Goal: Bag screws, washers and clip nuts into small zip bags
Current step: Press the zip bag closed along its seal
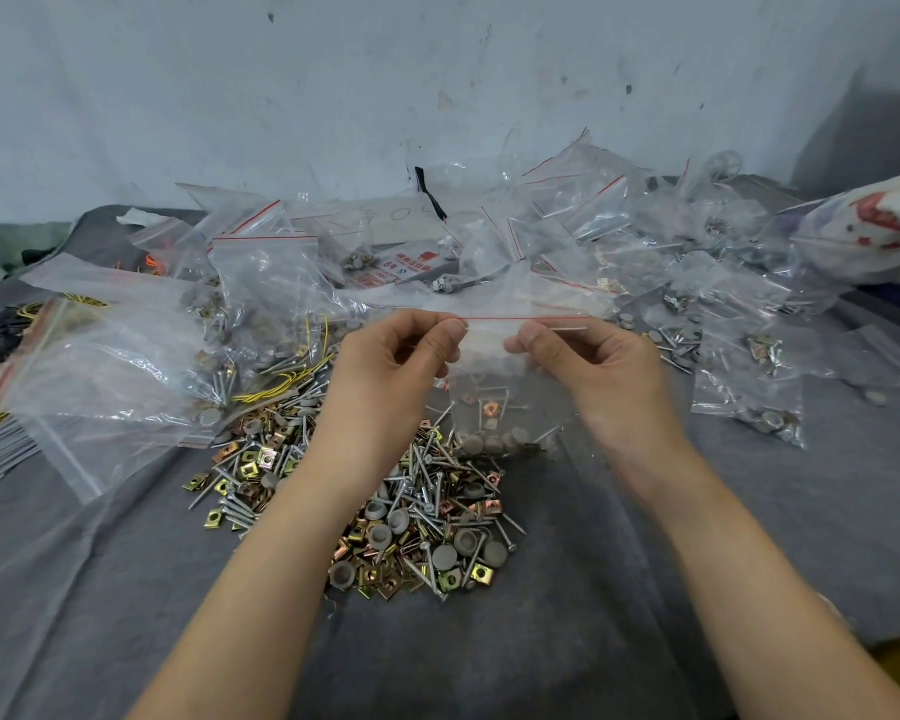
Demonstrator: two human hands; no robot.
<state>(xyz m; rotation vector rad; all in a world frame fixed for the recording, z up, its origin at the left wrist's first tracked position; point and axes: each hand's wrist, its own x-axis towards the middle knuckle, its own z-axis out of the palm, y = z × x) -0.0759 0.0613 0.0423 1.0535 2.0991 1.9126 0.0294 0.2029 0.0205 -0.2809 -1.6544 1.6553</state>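
Observation:
A small clear zip bag (494, 402) with a red seal line hangs upright above the table centre. Grey washers, clip nuts and screws lie in its bottom. My left hand (401, 356) pinches the bag's top edge at the left. At the right of that edge my right hand (593, 361) pinches the seal. Below the bag a loose pile of screws, grey washers and brass clip nuts (385, 511) spreads over the grey cloth (619, 589).
Several filled zip bags (697, 262) are heaped at the back and right. Larger clear bags (105, 366) lie at the left, with yellow wire (276, 387) beside them. A white and red printed bag (863, 226) sits far right. A pale wall stands behind.

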